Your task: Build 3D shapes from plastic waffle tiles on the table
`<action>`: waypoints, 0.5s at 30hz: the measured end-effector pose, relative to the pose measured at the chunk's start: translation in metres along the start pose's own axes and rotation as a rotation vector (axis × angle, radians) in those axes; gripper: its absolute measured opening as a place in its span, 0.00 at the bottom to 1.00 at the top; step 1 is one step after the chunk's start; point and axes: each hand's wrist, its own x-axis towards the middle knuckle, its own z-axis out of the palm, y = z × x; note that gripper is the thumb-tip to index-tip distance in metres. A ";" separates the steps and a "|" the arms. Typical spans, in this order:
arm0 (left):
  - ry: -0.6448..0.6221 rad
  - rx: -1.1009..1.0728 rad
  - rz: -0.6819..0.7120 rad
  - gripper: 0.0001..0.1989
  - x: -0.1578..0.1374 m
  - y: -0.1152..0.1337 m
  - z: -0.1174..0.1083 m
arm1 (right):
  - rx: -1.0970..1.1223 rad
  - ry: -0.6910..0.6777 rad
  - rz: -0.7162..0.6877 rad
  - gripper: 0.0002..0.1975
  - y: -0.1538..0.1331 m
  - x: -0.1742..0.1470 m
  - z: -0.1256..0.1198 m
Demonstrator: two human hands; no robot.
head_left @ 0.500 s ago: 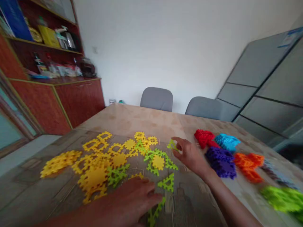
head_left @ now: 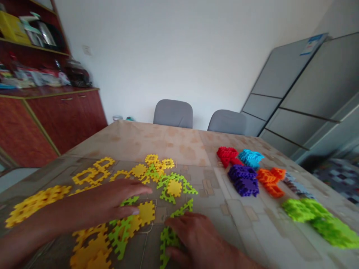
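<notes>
My left hand [head_left: 120, 196] reaches in over the yellow and green toothed plastic building pieces, thumb and fingers apart, nothing gripped. Below its thumb lie a flat yellow square piece [head_left: 147, 213] and a green triangle piece [head_left: 119, 237]. At the front middle, my right hand [head_left: 196, 235] has its fingers and thumb closed around a green toothed piece [head_left: 166, 239], partly hidden under the hand. Another green piece [head_left: 186, 206] touches or lies just beyond its fingertips. Farther off, green triangle pieces surround a yellow piece [head_left: 174, 188] on the table.
Sorted piles stand on the right: red [head_left: 227, 155], light blue [head_left: 251, 157], purple [head_left: 244, 180], orange [head_left: 271, 181], grey [head_left: 298, 185] and lime green [head_left: 319, 220]. A yellow stack [head_left: 37, 201] lies at left. Two grey chairs [head_left: 173, 114] stand beyond the patterned table [head_left: 168, 140].
My right hand has come back toward me and left, from the far green piece to the near ones. My left hand has moved left and away from me. The view has turned right.
</notes>
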 end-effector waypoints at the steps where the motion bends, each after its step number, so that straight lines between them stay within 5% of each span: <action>1: -0.002 0.005 -0.025 0.20 0.000 -0.004 0.002 | -0.024 0.019 -0.045 0.14 0.001 0.000 -0.002; 8: 0.098 -0.004 -0.025 0.22 0.007 -0.029 -0.002 | -0.256 0.140 -0.402 0.08 0.012 -0.004 -0.003; 15: 0.291 0.061 -0.236 0.33 -0.022 -0.063 -0.059 | -0.310 0.129 -0.378 0.06 0.015 -0.001 0.002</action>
